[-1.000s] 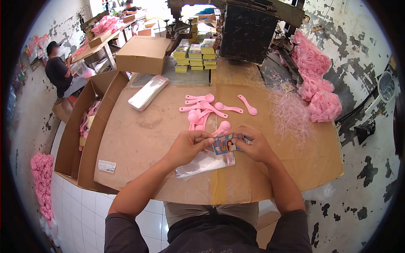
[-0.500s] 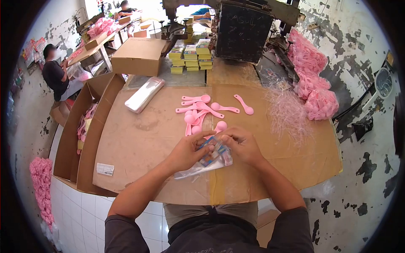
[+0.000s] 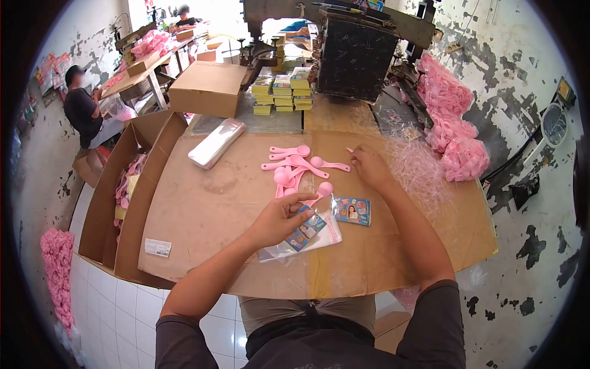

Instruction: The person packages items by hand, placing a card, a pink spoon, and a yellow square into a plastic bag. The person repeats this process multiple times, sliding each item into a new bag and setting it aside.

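My left hand (image 3: 284, 220) pinches a clear plastic bag with a blue printed card (image 3: 305, 232) in it, over a stack of clear bags (image 3: 329, 237) on the cardboard-covered table. My right hand (image 3: 370, 166) is further forward, its fingers closed on a pink spoon (image 3: 350, 150), of which only the tip shows. Several pink spoons (image 3: 296, 162) lie in a loose pile ahead of my left hand. Between my hands, right of the bags, lies a set of blue printed cards (image 3: 353, 211).
A bundle of clear bags (image 3: 216, 144) lies at the left. Behind are a closed carton (image 3: 208, 88), stacked cards (image 3: 282, 92) and a black machine (image 3: 355, 55). Pink bagged goods (image 3: 452, 126) and plastic shreds line the right. A seated person (image 3: 86, 111) is at far left.
My right hand has left the bag and moved forward and right to the separate spoon. My left hand still holds the bag. The blue cards beside the bags are now uncovered.
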### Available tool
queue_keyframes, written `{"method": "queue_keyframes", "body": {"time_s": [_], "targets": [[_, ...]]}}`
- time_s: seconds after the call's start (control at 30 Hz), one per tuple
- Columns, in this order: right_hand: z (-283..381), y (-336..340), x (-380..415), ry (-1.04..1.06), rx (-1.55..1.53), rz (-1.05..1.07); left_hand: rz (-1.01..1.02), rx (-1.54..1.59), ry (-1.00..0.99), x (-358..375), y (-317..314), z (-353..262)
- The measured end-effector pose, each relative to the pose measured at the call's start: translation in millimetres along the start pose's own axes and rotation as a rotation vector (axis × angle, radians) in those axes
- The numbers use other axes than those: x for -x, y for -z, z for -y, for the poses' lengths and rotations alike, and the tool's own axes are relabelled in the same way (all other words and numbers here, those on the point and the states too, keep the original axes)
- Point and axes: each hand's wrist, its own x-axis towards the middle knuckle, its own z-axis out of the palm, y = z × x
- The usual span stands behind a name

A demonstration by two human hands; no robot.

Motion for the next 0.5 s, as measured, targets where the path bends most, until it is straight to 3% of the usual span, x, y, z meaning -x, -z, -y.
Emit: {"method": "queue_keyframes", "body": {"time_s": [0.03, 0.13, 0.23, 0.33, 0.5], "targets": [[3.7, 5.5, -0.1, -0.051, 0.029, 0.034, -0.001, 0.002, 0.008, 0.1, 0.8, -1.5], [13.6, 10.1, 6.6, -0.039, -0.147, -0.226, -0.012, 0.026, 0.017, 1.5, 0.2, -5.7], [81.0, 47.8, 22.9, -0.233, -0.805, -0.154, -0.038, 0.065, -0.003, 1.9, -0.1, -4.6], [99.5, 45.6, 41.1, -0.109, -1.081, -0.01, -0.038, 0.064, 0.016, 3.3, -3.7, -8.3], [133.2, 56.3, 49.2, -0.145, -1.285, -0.126, -0.003, 0.0, 0.01, 6.7, -8.9, -10.5]]}}
